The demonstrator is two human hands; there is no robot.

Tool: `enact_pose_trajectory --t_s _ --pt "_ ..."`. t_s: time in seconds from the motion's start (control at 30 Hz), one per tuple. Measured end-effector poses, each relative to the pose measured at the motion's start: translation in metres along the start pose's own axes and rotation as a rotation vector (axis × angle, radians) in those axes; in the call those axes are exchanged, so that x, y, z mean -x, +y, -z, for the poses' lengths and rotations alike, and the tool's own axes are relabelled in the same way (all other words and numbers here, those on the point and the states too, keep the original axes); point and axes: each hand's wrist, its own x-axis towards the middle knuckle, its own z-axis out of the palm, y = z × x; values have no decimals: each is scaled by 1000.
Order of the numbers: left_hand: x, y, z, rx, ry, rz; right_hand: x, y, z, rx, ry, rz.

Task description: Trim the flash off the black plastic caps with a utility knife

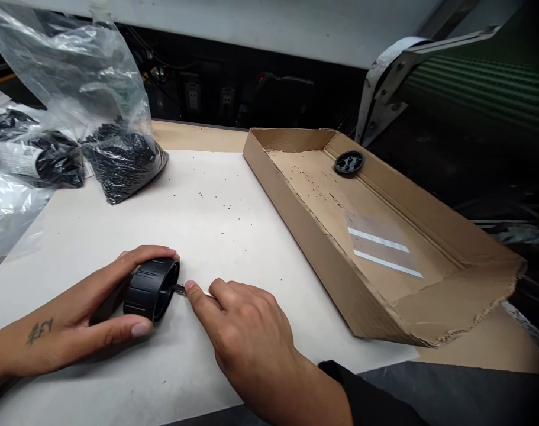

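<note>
Left hand: the left hand [96,307] lies on its side on the bench, thumb below and fingers curled over the top, clamped around a black ribbed round plastic cap [150,290].
Cap: it rests on its edge on the white bench top [216,207] near the front, with its open mouth turned towards the right hand. No writing shows on it.
Right hand: the right hand [247,331] is closed in a pinch on a thin dark pointed tool [180,289], forefinger stretched along it. The tip reaches the rim of the cap's mouth.
Writing on skin: a small dark tattoo [40,331] on the left wrist seems to read "#FY".
Sleeve: a black sleeve [353,384] covers the right forearm.
Tray: a shallow brown cardboard tray [322,248] lies to the right of the hands, well apart from them, its near end torn. Two white stripes under clear tape [384,248] mark its floor; no lettering shows.
Disc: one black round plastic disc [349,162] leans in the tray's far corner.
Bags: a clear plastic bag of small black parts [118,154] stands at the far left. Beside it a second clear bag [38,160] carries a white label, too small to read.
Specks: black crumbs dot the bench and the tray floor.
</note>
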Motion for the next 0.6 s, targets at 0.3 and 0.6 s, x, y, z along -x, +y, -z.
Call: enact_pose_trajectory --t_s 0.3,0.6 --pt "-3 10 12 173 -90 -6 -1 -7 1 3 19 -25" --pt "-1 2 10 154 -66 -58 -4 -4 3 -12 -119 -50"
